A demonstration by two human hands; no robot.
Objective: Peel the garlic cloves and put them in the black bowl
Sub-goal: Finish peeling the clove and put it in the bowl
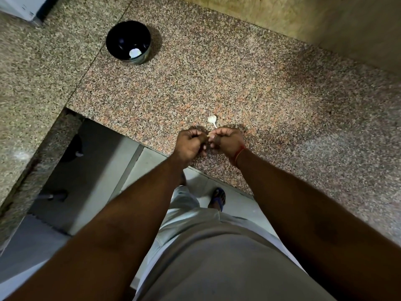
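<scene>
Hands meet above the near edge of the desk [260, 88], a speckled granite slab. Left hand [189, 144] and right hand [225, 144] sit knuckle to knuckle, fingers of both curled inward. Between them a small pale piece, the clove [208, 135], shows at the fingertips; only a sliver of it is visible. Grip of each hand is closed, thumb and fingers pinched on that piece from opposite sides. How far the skin is off cannot be told.

Just beyond the right hand a white bit of garlic [212, 119] with a thin stalk lies on the desk, close to the knuckles but apart from them. Whether it is a whole clove or loose skin cannot be told.

Bowl [128, 41] stands upright at the far left of the desk, well apart from the hands. It is black and glossy. Inside, at the near side of its bottom, lies a white lump [135, 53], apparently peeled garlic.

Red thread [239, 152] circles the right wrist. Both forearms are bare.

Below the desk edge: pale floor [238, 205], one foot in a blue sandal [219, 197], light trousers [195, 213]. Tan wall [303, 18] rises behind the desk at upper right.
</scene>
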